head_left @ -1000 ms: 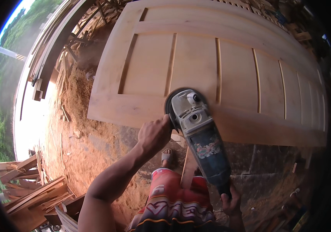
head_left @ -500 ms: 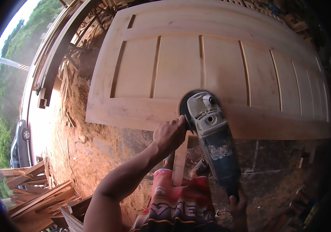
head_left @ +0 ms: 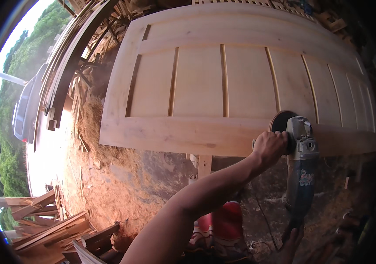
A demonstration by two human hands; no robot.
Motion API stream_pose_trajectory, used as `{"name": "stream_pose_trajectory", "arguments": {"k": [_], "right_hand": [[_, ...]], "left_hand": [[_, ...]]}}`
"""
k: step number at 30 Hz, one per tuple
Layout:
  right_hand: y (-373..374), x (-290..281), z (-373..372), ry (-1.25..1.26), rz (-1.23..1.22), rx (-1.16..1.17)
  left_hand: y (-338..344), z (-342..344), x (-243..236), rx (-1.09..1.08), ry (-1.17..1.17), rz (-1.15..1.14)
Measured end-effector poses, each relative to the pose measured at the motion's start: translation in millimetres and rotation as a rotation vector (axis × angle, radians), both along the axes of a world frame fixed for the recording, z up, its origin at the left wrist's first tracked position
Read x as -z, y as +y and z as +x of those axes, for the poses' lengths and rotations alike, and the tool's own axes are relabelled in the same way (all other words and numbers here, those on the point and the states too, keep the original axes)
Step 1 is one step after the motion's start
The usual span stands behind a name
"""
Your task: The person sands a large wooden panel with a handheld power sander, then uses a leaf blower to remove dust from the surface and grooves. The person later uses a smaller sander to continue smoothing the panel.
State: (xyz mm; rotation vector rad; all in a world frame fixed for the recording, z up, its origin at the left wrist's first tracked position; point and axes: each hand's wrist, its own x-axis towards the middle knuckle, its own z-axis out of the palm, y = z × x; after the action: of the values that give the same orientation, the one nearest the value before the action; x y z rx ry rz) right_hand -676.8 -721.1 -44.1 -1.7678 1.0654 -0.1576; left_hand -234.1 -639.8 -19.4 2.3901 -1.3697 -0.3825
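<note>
A pale wooden panelled door (head_left: 201, 83) lies flat before me, with dark grooves between its panels. On its near rail rests the round disc (head_left: 280, 121) of an angle grinder (head_left: 303, 176), right of the door's middle. My left hand (head_left: 270, 146) is closed around the grinder's side handle, close to the disc; the handle's end pokes out past my fist. At the tool's rear end, my right hand (head_left: 292, 241) grips the dark body, its fingers partly lost in shadow. A wooden support (head_left: 204, 166) shows under the door's near edge.
A dark cord (head_left: 265, 215) trails below the grinder. Sawdust (head_left: 104, 176) covers the floor at left. Scrap wood (head_left: 51, 233) is piled at lower left, and long boards (head_left: 71, 57) stand stacked at upper left. Outside, a vehicle (head_left: 26, 110) is on the road.
Both hands have carried the grinder to the right along the near rail, and my left arm now stretches across my body. The vehicle outside appears farther up the view.
</note>
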Motion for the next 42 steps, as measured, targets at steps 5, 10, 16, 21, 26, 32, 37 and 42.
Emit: {"name": "stream_pose_trajectory", "arguments": {"k": [5,10,16,21,26,32,37,42], "right_hand": [[39.7,4.8,11.7,-0.019,-0.07,-0.07],[100.4,-10.3,69.2,-0.054,-0.147,-0.296],[169.9,-42.2,181.9,-0.111,0.121,-0.551],[227.2,-44.0,256.7,-0.179,0.035,-0.73],[227.1,-50.5,269.6,-0.192,0.088,-0.796],[141.5,-45.0,151.6,-0.109,0.103,-0.544],[74.6,-33.6,18.9,0.029,0.11,-0.263],[50.8,-18.2,5.1,-0.008,0.27,-0.217]], "left_hand": [[52.8,11.6,-8.5,-0.093,0.122,0.1],[172.0,36.8,-9.3,-0.278,0.091,0.14],[314.8,76.0,-22.0,-0.49,0.077,0.194],[421.4,100.1,-19.6,-0.666,-0.055,0.103],[435.7,95.1,-22.7,-0.711,-0.055,0.183],[301.9,34.1,-26.9,-0.52,0.113,0.31],[171.1,-33.8,-3.9,-0.245,0.072,0.035],[150.8,-41.8,-3.1,-0.244,0.102,0.022]]}}
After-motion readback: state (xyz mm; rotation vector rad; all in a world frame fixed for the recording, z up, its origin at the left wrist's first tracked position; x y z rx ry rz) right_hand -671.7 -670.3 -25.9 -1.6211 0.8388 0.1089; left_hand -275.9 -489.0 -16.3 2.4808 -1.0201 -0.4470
